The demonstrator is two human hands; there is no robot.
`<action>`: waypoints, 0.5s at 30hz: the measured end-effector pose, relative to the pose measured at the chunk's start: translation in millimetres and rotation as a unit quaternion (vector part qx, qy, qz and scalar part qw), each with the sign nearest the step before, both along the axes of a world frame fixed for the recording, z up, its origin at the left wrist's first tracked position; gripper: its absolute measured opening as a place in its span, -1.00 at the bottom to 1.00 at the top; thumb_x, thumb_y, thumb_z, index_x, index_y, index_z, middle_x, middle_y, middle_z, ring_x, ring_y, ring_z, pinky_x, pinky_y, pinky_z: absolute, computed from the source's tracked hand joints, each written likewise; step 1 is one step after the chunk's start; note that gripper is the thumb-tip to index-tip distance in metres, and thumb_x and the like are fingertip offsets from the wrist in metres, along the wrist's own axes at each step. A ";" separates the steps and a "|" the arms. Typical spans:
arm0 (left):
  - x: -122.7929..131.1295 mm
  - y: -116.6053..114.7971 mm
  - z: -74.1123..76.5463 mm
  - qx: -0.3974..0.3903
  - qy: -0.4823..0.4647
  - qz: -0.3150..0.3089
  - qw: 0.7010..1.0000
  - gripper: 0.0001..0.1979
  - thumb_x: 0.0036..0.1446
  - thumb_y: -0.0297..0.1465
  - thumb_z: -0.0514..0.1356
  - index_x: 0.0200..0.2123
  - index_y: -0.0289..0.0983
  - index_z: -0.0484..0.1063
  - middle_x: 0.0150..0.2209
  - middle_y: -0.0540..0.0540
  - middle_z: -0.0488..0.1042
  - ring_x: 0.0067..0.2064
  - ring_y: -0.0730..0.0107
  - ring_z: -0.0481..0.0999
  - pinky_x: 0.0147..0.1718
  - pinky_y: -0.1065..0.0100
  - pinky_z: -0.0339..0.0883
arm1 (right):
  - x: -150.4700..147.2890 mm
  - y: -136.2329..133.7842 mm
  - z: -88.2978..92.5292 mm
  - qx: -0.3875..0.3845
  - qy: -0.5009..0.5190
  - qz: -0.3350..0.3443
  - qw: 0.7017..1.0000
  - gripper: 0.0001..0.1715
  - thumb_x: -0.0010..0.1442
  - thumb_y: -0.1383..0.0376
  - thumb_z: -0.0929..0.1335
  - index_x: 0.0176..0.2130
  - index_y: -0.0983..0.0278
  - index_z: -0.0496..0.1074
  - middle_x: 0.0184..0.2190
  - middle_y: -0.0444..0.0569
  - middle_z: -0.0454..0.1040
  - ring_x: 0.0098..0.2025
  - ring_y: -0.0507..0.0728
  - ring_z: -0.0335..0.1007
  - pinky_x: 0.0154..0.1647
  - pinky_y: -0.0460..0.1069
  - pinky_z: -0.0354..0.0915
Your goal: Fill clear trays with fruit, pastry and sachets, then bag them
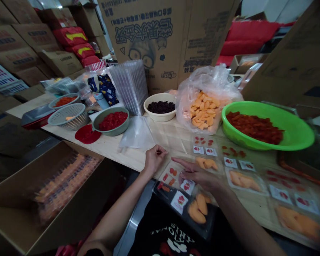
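Note:
My left hand (155, 160) is over the table's front edge with thumb and fingers pinched together. Anything between those fingertips is too small to make out. Close to it, my right hand (198, 175) has its index finger stretched toward the left, the other fingers bent. Under the right hand, a clear plastic tray (210, 220) juts past the table edge in front of my dark shirt. Inside this tray are red and orange dried pieces (173, 171), white printed packets (179, 202) and orange fruit slices (197, 209). Part of its contents is hidden by my right hand.
Several filled trays (246, 179) line the table's right side. Behind them stand a green basin (296, 133), a bag of orange slices (204, 110) and a bowl of dark pieces (161, 106). Left are a red-filled bowl (113, 121), stacked trays (130, 87) and an open carton (10, 227).

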State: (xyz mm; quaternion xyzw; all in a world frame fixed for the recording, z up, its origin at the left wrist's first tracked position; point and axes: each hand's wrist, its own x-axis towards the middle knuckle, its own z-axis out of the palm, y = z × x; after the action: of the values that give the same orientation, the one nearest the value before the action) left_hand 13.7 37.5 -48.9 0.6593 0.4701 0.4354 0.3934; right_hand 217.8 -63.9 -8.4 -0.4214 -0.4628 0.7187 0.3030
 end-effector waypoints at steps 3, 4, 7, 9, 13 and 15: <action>-0.5 -2.3 0.4 -0.041 -0.046 -0.017 0.998 -0.86 0.09 -0.35 0.28 -0.37 -0.27 0.38 -0.47 0.04 0.50 -0.43 0.47 0.49 -0.41 0.47 0.34 | -8.9 6.8 3.4 -0.016 0.011 -0.001 1.000 0.05 0.12 0.14 0.45 0.43 0.24 -0.01 -0.45 -0.15 0.51 -0.41 0.05 0.35 -0.34 -0.07 0.24; -1.6 -3.0 0.5 -0.056 -0.052 -0.025 0.997 -0.87 0.11 -0.35 0.25 -0.30 -0.26 0.37 -0.47 0.04 0.51 -0.43 0.46 0.50 -0.41 0.47 0.35 | -9.7 8.9 3.1 -0.019 0.012 -0.008 1.000 0.07 0.11 0.15 0.45 0.44 0.25 -0.02 -0.46 -0.16 0.50 -0.41 0.05 0.34 -0.34 -0.07 0.24; -7.2 -4.3 0.9 -0.049 -0.029 -0.051 0.997 -0.70 0.15 -0.36 0.24 -0.05 -0.26 0.35 -0.34 -0.04 0.58 -0.32 0.40 0.57 -0.31 0.40 0.44 | -5.9 14.1 -2.6 -0.043 0.002 -0.041 0.998 0.17 0.08 0.16 0.47 0.46 0.25 -0.13 -0.44 -0.15 0.51 -0.44 0.04 0.35 -0.42 -0.09 0.21; -11.7 -3.6 1.2 0.010 0.028 -0.070 0.997 -0.58 0.10 -0.35 0.31 0.04 -0.27 0.38 -0.13 -0.15 0.57 -0.20 0.33 0.59 -0.18 0.32 0.49 | -0.4 15.7 -7.5 -0.059 -0.001 -0.052 0.997 0.22 0.06 0.14 0.48 0.46 0.25 -0.18 -0.42 -0.13 0.53 -0.47 0.03 0.34 -0.46 -0.10 0.19; -17.1 1.3 -0.7 0.123 0.153 -0.079 0.977 -0.86 0.18 -0.46 0.21 -0.19 -0.27 0.55 0.07 -0.24 0.47 -0.07 0.24 0.58 -0.05 0.22 0.50 | 6.8 12.6 -8.3 -0.045 0.013 -0.035 0.998 0.17 0.10 0.10 0.48 0.45 0.24 -0.13 -0.40 -0.11 0.54 -0.47 0.03 0.34 -0.42 -0.09 0.19; -16.3 4.0 -3.1 0.128 0.150 -0.064 0.978 -0.85 0.20 -0.52 0.17 -0.32 -0.27 0.56 -0.04 -0.21 0.53 -0.10 0.26 0.59 -0.07 0.23 0.50 | 6.0 9.1 -5.5 -0.026 0.006 -0.008 1.000 0.12 0.13 0.08 0.46 0.45 0.25 -0.09 -0.40 -0.10 0.55 -0.46 0.03 0.33 -0.42 -0.09 0.18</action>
State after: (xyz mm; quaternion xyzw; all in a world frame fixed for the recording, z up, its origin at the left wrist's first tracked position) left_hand -2.6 41.5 -52.0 0.7909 0.4208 0.3618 0.2578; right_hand 223.8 -54.8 -13.9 -0.4284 -0.4391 0.7305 0.3001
